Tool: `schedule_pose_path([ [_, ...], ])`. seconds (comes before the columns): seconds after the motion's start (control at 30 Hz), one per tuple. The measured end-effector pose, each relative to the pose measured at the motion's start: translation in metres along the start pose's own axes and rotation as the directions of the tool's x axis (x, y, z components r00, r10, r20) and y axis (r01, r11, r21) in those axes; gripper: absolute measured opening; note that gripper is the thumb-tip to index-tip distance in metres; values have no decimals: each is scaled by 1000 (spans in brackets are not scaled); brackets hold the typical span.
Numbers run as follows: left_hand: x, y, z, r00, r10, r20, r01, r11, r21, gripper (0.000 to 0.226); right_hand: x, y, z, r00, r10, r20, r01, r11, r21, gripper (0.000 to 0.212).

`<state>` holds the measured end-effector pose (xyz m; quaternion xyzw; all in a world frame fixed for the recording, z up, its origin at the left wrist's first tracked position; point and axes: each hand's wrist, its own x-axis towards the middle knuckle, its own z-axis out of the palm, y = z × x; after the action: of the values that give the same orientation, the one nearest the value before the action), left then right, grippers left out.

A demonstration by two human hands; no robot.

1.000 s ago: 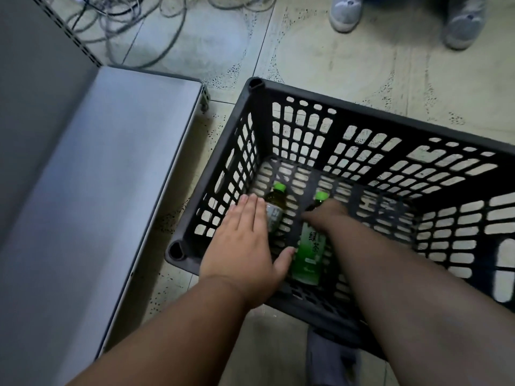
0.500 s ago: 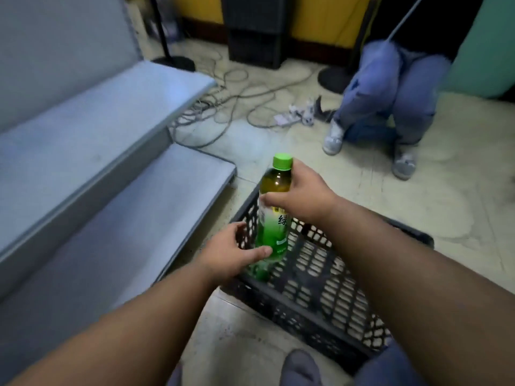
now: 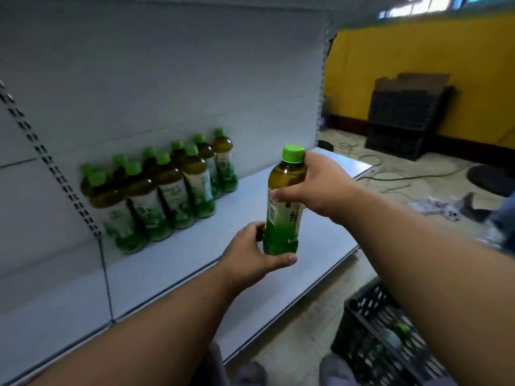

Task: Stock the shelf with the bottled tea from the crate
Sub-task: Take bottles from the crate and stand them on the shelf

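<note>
I hold one green-capped bottle of tea point(image 3: 284, 196) upright over the grey shelf point(image 3: 189, 263), in both hands. My right hand point(image 3: 315, 188) grips its upper part below the cap. My left hand point(image 3: 250, 254) cups its base. Several matching tea bottles point(image 3: 167, 190) stand in two rows at the back left of the shelf, against the back panel. The black crate point(image 3: 365, 321) sits on the floor at lower right, partly behind my right arm, with one bottle point(image 3: 393, 335) blurred inside it.
A slotted upright point(image 3: 50, 168) runs down the shelf's back panel at left. Cables point(image 3: 390, 176) lie on the floor beyond the shelf's right end. Stacked black crates point(image 3: 401, 123) stand against the yellow wall. Another person's leg point(image 3: 504, 213) shows at the right edge.
Both hands lifted one bottle out of the crate and carried it up and left to shelf height. My view swung from the crate up to the stocked shelf.
</note>
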<state>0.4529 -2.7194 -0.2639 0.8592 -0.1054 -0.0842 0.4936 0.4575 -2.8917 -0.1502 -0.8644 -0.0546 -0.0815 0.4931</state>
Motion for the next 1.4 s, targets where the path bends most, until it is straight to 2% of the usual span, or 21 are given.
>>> schedule_pose_path([
  [0.1,16,-24,-19,996,-29,-85,34,998,53,111,31,7,29,997,-37,70,37,999,10,48],
  [0.33,84,-78,-36,965,-102,-240,158,961,227,111,120,31,84,971,-128,202,132,991,-2,36],
  [0.47,112,-100,-40,924,-139,-357,288,867,407,113,162,41,102,965,-154,211,146,988,53,40],
  [0.53,116,-110,-38,911,-155,-383,335,819,465,108,179,48,108,965,-152,215,151,988,21,42],
  [0.67,117,-118,-25,922,-42,-384,296,716,632,90,185,68,125,979,-137,148,145,988,-44,67],
  [0.8,118,-118,-22,927,-30,-373,279,719,636,87,160,87,141,990,-134,53,136,989,-50,97],
  [0.87,118,-118,-22,936,-42,-350,273,715,643,87,164,88,147,997,-66,38,66,998,-8,94],
  [0.9,117,-117,-22,938,-50,-344,275,711,647,87,170,88,150,998,-52,33,53,998,-24,86],
  [0.97,117,-116,-21,933,-59,-356,292,702,650,88,180,86,157,997,-80,20,81,992,-98,67],
  [1.0,118,-116,-20,930,-54,-365,296,700,650,88,186,85,160,996,-92,20,93,990,-109,64],
  [1.2,122,-124,-18,930,-4,-368,274,674,686,88,218,88,187,992,-116,-47,113,991,-67,72],
  [1.4,124,-125,-22,944,-63,-324,277,687,672,89,232,80,191,997,-71,-17,69,994,-85,72],
])
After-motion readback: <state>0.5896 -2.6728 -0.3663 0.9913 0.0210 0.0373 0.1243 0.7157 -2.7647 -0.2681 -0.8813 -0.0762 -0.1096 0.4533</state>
